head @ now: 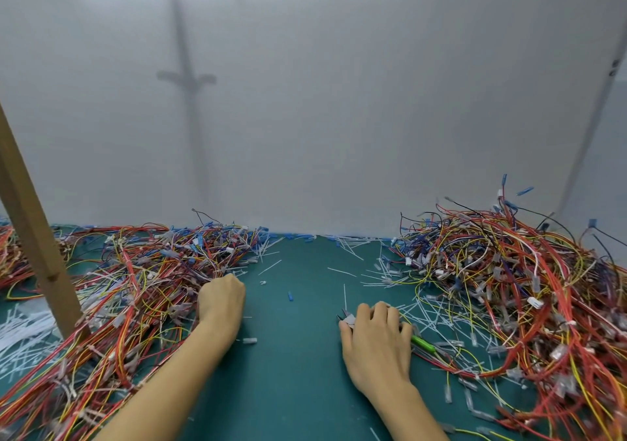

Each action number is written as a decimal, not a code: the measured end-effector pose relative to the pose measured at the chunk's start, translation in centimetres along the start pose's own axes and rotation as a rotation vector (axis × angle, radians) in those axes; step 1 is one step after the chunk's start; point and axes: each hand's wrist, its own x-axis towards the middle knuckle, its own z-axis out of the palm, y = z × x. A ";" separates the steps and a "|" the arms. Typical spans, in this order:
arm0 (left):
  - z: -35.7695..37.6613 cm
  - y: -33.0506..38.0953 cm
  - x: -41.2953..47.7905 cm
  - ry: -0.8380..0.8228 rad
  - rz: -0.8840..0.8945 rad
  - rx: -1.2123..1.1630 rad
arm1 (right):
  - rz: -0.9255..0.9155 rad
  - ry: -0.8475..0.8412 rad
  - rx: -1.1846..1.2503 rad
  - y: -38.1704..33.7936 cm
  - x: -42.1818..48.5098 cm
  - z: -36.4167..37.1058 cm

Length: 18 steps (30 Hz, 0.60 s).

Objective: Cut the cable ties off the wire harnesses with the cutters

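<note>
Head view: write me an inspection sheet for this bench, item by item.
Surface: green mat, running back to the wall.
Job's things: harnesses in a left pile and a right pile; cutters on the mat under the right hand, green handle sticking out.
Clutter: cut ties strewn over the mat, thickest by the right pile; a loose connector near the left wrist.
Hands: left hand at the left pile's edge, fingers curled out of sight; right hand curled over the cutters.
Cables: nothing seen beyond the harness wires.
Surroundings: white wall behind; wooden post slanting at left.
</note>
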 end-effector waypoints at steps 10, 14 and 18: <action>-0.6 -1.4 0.8 -0.149 -0.122 -0.527 | -0.001 -0.077 0.013 0.7 0.5 0.7; -1.0 -1.9 -0.2 -0.125 -0.011 -0.633 | 0.010 -0.112 -0.001 0.6 0.6 0.7; -1.1 -1.8 -2.2 -0.108 0.059 -0.572 | 0.022 -0.130 0.028 0.5 0.4 0.1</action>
